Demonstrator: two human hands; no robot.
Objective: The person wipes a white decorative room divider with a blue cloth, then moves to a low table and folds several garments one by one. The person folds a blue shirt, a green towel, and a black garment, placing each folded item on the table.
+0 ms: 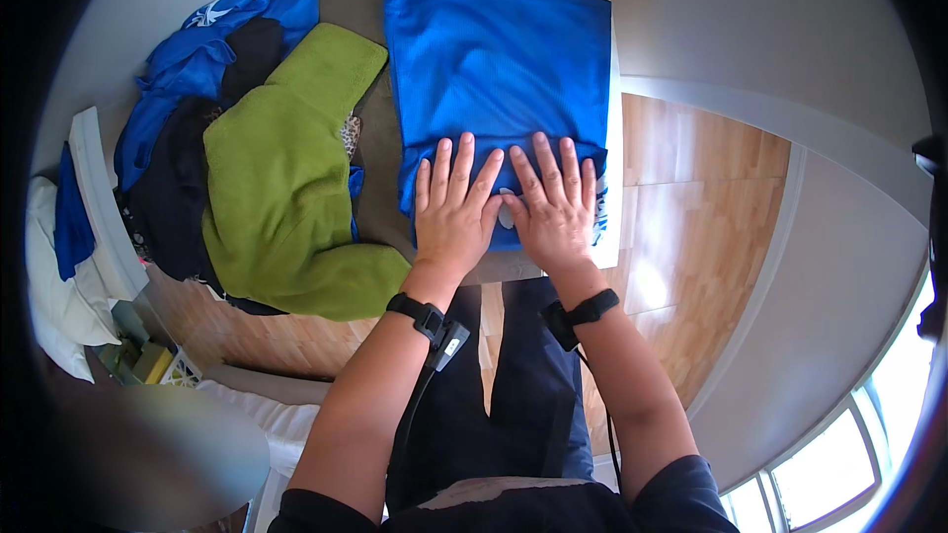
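A bright blue ribbed-knit garment [498,63] lies folded on the table [370,133]. My left hand [452,215] presses flat on its near part, fingers spread and pointing away from me. Beside it, my right hand [555,211] rests palm down on the same cloth, the two thumbs almost touching. A fold runs across the garment just under my fingertips. Between the hands a bit of a white printed mark shows, and more white pattern peeks out by the right hand. What lies under my palms is hidden.
To the left is a heap of clothes: a green fleece piece [278,185], a dark garment [167,178] and a crumpled blue garment [185,63]. Its near end overhangs the wooden floor [659,237]. A wall borders the right side. Cabled wrist straps sit on both arms.
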